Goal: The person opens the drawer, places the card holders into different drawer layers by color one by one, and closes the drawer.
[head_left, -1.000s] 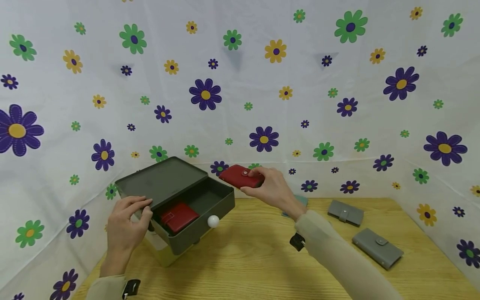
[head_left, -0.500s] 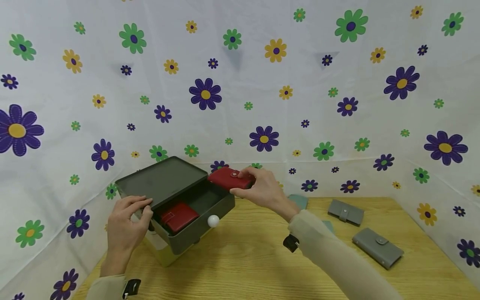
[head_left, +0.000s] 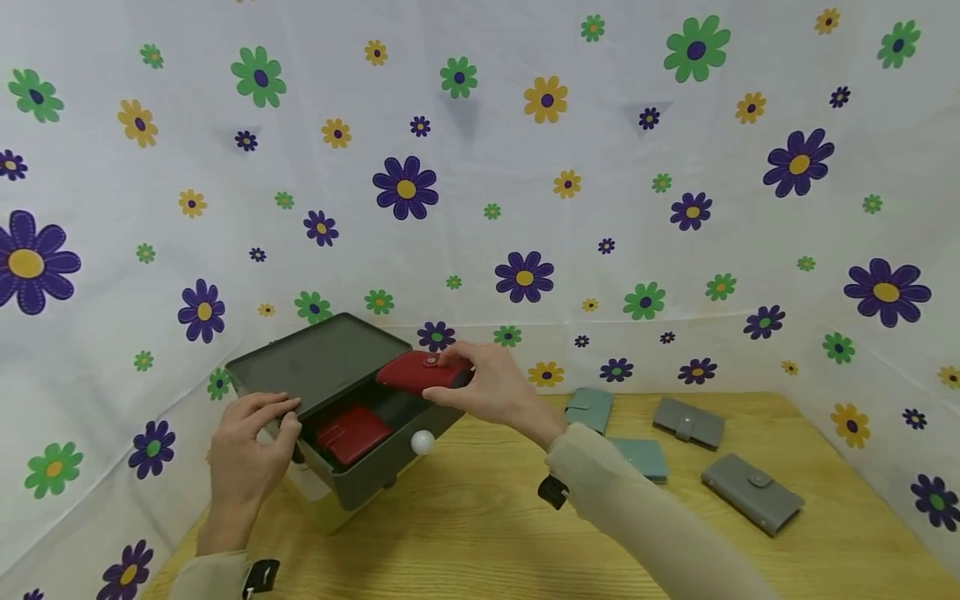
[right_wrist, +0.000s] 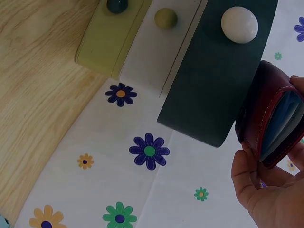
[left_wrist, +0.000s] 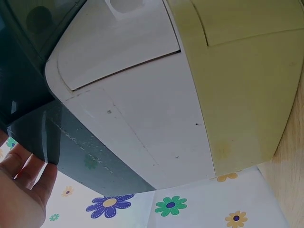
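My right hand (head_left: 498, 385) pinches a red card holder (head_left: 416, 372) with a snap button, thumb below and fingers above. It hangs over the right part of the pulled-out dark green drawer (head_left: 390, 473), which has a white knob (head_left: 423, 442). Layered inner sleeves show at its edge in the right wrist view. A second red card holder (head_left: 352, 435) lies inside that drawer on the left. My left hand (head_left: 243, 462) rests against the near left corner of the small drawer cabinet (head_left: 318, 354); in the left wrist view its fingertips (left_wrist: 46, 178) touch the dark top section.
Two teal card holders (head_left: 590, 410) and two grey card holders (head_left: 753, 493) lie on the wooden table (head_left: 525, 533) to the right. White and yellow-green drawers with knobs (right_wrist: 166, 18) sit below the dark one. A flowered cloth (head_left: 465, 208) surrounds the table.
My right hand has carried the red card holder left and slightly down, from beside the cabinet to over the drawer. The teal card holders have come into view. My left hand stays at the corner.
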`<action>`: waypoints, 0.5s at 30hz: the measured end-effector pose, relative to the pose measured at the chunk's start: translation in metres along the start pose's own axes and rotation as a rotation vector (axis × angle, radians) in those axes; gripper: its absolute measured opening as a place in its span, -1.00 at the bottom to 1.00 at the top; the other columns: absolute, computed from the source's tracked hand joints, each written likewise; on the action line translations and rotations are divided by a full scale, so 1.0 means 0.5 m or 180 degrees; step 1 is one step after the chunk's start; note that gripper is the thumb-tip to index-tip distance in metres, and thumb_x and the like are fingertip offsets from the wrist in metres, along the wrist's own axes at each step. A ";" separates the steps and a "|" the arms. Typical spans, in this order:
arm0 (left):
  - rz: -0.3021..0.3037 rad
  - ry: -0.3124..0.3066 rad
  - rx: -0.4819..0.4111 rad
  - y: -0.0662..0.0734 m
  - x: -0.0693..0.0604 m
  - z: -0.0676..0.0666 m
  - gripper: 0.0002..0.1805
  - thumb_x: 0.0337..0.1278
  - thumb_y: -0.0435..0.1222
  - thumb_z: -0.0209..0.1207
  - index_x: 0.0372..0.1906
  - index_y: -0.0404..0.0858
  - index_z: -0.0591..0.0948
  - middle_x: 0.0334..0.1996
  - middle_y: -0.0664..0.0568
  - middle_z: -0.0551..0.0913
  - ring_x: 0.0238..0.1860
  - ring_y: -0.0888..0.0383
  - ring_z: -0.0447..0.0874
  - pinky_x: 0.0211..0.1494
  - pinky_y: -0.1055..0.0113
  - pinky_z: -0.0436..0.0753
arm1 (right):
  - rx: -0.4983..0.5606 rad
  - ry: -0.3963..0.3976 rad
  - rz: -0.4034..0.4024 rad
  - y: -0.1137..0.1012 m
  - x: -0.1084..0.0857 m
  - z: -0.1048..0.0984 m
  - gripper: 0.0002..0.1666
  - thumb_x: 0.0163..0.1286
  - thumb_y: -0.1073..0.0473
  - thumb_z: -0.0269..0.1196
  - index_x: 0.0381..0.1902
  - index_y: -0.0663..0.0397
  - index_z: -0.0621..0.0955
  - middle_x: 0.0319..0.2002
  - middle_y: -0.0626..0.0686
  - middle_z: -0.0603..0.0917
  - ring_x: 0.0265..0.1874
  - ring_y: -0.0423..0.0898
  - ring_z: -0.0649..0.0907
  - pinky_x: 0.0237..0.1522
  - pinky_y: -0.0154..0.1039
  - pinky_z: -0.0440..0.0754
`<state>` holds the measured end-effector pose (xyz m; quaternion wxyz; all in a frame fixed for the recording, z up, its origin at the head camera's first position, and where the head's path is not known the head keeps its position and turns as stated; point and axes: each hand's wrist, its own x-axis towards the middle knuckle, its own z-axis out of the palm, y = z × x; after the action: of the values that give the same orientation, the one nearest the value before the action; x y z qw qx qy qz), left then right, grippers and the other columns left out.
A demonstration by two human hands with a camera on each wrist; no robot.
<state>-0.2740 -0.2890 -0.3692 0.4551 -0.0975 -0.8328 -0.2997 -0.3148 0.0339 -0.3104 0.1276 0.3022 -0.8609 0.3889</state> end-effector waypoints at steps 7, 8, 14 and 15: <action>-0.0002 0.0035 -0.0035 -0.003 0.000 0.001 -0.78 0.06 -0.39 0.20 -0.21 -0.34 0.77 -0.12 -0.17 0.70 0.03 -0.12 0.52 0.10 0.70 0.14 | -0.0187 -0.0067 -0.0043 -0.013 0.015 0.013 -0.48 0.20 -0.19 0.34 0.02 -0.05 0.66 -0.12 -0.07 0.74 -0.20 -0.18 0.58 -0.28 -0.39 0.55; -0.0003 0.0033 -0.0033 -0.003 0.000 0.001 -0.78 0.06 -0.39 0.20 -0.21 -0.34 0.77 -0.12 -0.17 0.70 0.03 -0.12 0.52 0.10 0.70 0.13 | -0.0225 -0.0075 -0.0026 -0.014 0.017 0.014 -0.49 0.20 -0.19 0.33 0.02 -0.05 0.66 -0.13 -0.07 0.74 -0.22 -0.18 0.58 -0.30 -0.39 0.55; 0.0012 0.0026 -0.0041 -0.001 0.001 0.003 -0.78 0.05 -0.38 0.20 -0.22 -0.35 0.77 -0.12 -0.18 0.70 0.02 -0.12 0.52 0.09 0.68 0.15 | -0.0337 -0.0152 0.0099 -0.022 0.026 0.021 -0.49 0.19 -0.21 0.33 -0.01 -0.05 0.64 -0.16 -0.05 0.71 -0.25 -0.16 0.56 -0.35 -0.38 0.51; 0.0026 0.0032 -0.0047 0.000 0.002 0.003 -0.78 0.05 -0.38 0.20 -0.22 -0.35 0.77 -0.13 -0.18 0.70 0.02 -0.12 0.52 0.08 0.68 0.15 | -0.0345 -0.0164 0.0128 -0.023 0.028 0.022 -0.49 0.19 -0.21 0.34 -0.02 -0.04 0.63 -0.17 -0.04 0.70 -0.26 -0.16 0.55 -0.36 -0.38 0.51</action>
<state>-0.2758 -0.2884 -0.3690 0.4597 -0.1027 -0.8279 -0.3044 -0.3183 0.0138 -0.3045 0.1138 0.2874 -0.8896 0.3363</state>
